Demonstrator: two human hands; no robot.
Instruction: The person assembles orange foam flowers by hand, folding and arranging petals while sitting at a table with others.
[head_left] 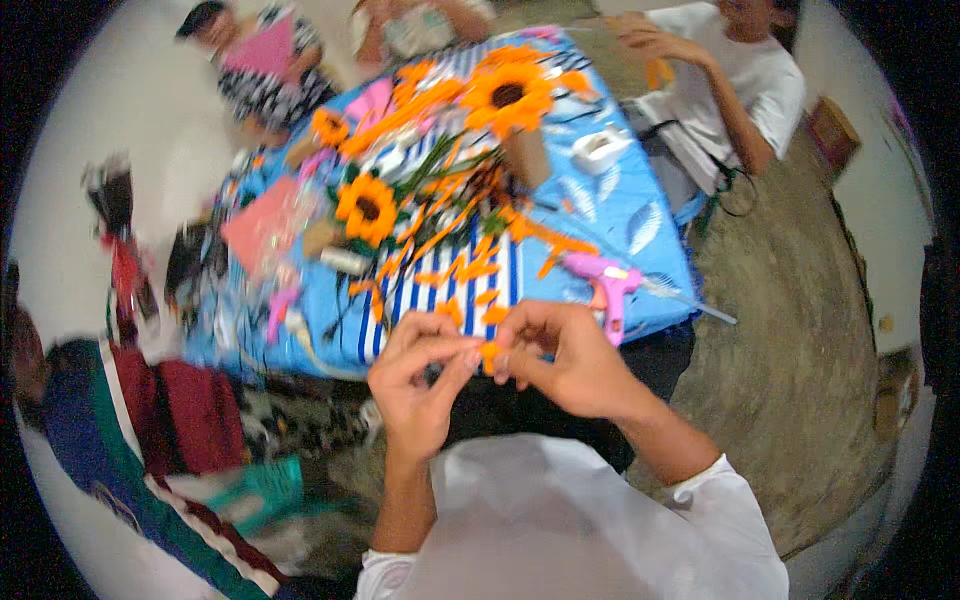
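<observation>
Close to the table's near edge, my left hand [418,372] and my right hand [572,362] meet with fingertips pinched. Between them is a small orange piece [488,356], which looks like a bit of fuzzy pipe cleaner; the fingers partly hide it. Just beyond my hands, several short orange strips [470,268] lie scattered on blue-and-white striped cloth. A pink glue gun [606,283] rests to the right of them. Farther back are an orange sunflower [366,208] with a dark centre and a larger sunflower [508,93] above a brown cylinder [527,158].
The blue table cover [650,215] also bears a white tape dispenser [598,150], pink sheets [262,232] and a second glue gun [282,308]. Several people sit around the table, one in a white shirt [775,95] at far right. A dark-wrapped bouquet [110,200] stands at left.
</observation>
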